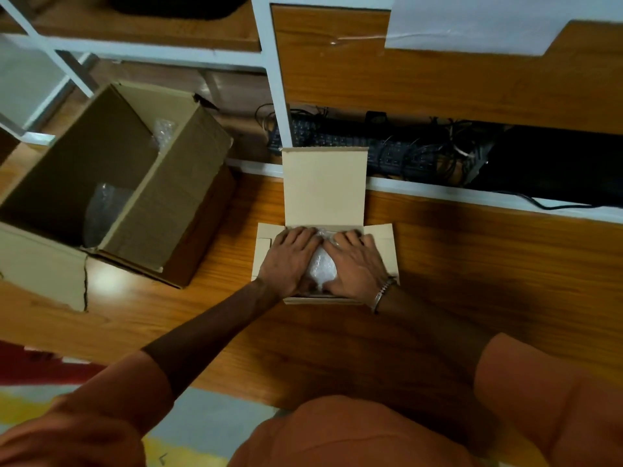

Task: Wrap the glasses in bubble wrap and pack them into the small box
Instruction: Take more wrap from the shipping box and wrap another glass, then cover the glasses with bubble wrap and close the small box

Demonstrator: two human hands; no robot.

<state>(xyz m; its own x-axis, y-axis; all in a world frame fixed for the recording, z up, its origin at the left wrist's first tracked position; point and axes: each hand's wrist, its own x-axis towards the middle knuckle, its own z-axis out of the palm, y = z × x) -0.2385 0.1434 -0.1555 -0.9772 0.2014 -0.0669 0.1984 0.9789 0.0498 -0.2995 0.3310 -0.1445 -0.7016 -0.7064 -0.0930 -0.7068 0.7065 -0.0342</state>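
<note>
Small box (325, 299) mouth is blocked by the left hand (290, 261), right hand (357, 264) and bubble-wrapped bundle (322, 269). Its raised lid (323, 187) bars the far side. Large carton (111, 183) obstructs the left. Bare bench (488, 264) lies open to the right.

A glossy wooden desk (455, 264) catches a pale light patch. Behind it rises a wood-panelled partition (371, 79) with white framing; below that panel, a dark gap holds a keyboard (354, 143) and tangled cables (448, 146).
</note>
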